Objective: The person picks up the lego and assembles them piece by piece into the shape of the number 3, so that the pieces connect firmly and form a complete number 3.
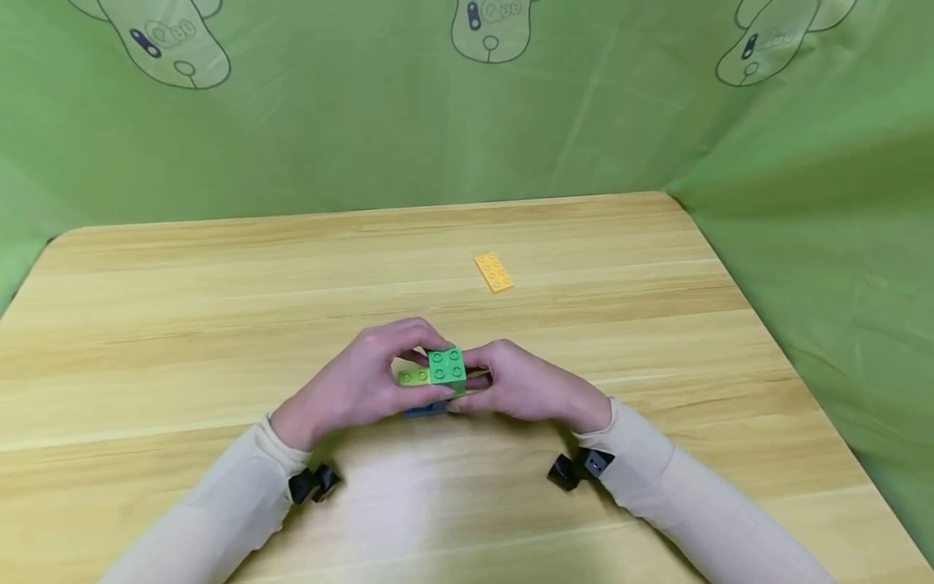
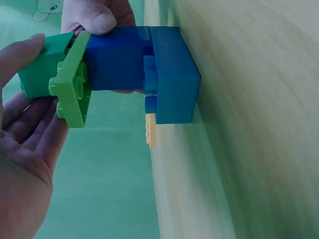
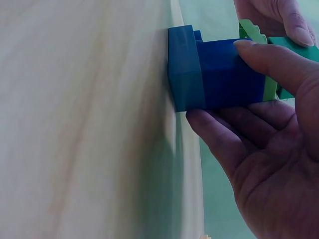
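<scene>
Near the middle of the table both hands meet at a small stack of toy building bricks. My left hand [image 1: 357, 377] pinches the green brick [image 1: 447, 369] on top between thumb and fingers. Beneath that brick lies a lime green plate [image 2: 75, 84], its studs jutting past one side; it sits slightly tilted against the dark blue brick [image 2: 117, 59] below. Thumb and fingers of my right hand [image 1: 529, 385] grip the dark blue brick from the other side. At the bottom is a lighter blue brick [image 2: 174, 74], offset so some of its studs show.
A yellow-orange studded plate [image 1: 494, 272] lies flat on the wooden table [image 1: 219, 324], beyond the hands. Green fabric [image 1: 365, 138] hangs behind and to the right. Small black devices [image 1: 580, 468] sit at both wrists.
</scene>
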`<state>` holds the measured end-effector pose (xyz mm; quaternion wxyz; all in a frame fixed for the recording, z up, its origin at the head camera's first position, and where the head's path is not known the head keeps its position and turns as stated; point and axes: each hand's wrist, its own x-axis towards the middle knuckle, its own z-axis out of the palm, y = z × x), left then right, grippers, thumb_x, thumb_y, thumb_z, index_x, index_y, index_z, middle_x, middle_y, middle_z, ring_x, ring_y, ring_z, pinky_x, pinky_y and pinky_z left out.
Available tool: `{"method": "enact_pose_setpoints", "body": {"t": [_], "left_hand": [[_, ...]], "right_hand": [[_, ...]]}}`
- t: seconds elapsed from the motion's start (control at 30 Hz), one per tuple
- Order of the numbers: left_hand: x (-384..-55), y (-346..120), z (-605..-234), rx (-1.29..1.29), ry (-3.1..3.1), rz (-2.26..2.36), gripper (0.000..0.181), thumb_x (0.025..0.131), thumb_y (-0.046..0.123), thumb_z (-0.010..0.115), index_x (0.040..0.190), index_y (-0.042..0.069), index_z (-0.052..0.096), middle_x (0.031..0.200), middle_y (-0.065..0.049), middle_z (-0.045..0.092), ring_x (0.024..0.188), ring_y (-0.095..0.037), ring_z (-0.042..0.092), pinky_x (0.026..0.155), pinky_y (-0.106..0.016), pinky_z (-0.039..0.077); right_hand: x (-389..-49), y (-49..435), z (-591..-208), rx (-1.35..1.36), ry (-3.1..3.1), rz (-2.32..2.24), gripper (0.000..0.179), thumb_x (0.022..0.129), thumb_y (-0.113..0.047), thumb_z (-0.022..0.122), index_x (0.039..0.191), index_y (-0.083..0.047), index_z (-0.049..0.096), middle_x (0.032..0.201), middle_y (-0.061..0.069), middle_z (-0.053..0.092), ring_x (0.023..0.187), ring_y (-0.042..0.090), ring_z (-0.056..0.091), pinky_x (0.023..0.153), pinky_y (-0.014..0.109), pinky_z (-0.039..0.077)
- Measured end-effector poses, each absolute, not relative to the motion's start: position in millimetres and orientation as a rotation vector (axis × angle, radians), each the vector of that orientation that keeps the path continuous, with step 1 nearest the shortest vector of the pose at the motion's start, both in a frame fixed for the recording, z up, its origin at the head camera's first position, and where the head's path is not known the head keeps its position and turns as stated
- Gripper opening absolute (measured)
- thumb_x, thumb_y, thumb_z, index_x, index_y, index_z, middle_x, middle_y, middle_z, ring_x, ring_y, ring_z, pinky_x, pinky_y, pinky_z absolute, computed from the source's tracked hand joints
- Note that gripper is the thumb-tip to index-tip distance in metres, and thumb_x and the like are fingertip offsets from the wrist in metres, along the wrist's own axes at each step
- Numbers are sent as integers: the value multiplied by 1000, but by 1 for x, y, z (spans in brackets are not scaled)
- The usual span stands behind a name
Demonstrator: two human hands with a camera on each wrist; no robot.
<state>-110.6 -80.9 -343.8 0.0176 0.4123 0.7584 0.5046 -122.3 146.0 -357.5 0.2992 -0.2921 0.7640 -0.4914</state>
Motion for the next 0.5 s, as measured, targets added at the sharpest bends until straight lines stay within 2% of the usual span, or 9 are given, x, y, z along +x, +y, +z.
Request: {"method": "enact_pose_setpoints", "body": {"t": [0.33, 0.5], "left_hand": [[-104, -78, -341, 1270, 2471, 1510, 31, 79, 11, 84, 105, 8, 68, 97, 6, 64, 90, -9, 61, 82, -26, 54], [-98, -78, -340, 1235, 2531, 1480, 31, 80, 11, 83, 107, 7, 67, 97, 4, 65, 91, -9, 62, 82, -25, 54]], "right_hand": [[-123, 146, -357, -788, 2053, -1281, 25, 87, -9, 76, 110, -1, 70, 104, 1, 71, 99, 12, 67, 85, 28, 55], [-123, 146, -358, -789, 2032, -1299, 28, 87, -8, 76, 113, 0, 69, 107, 3, 71, 101, 13, 67, 86, 28, 54]]}}
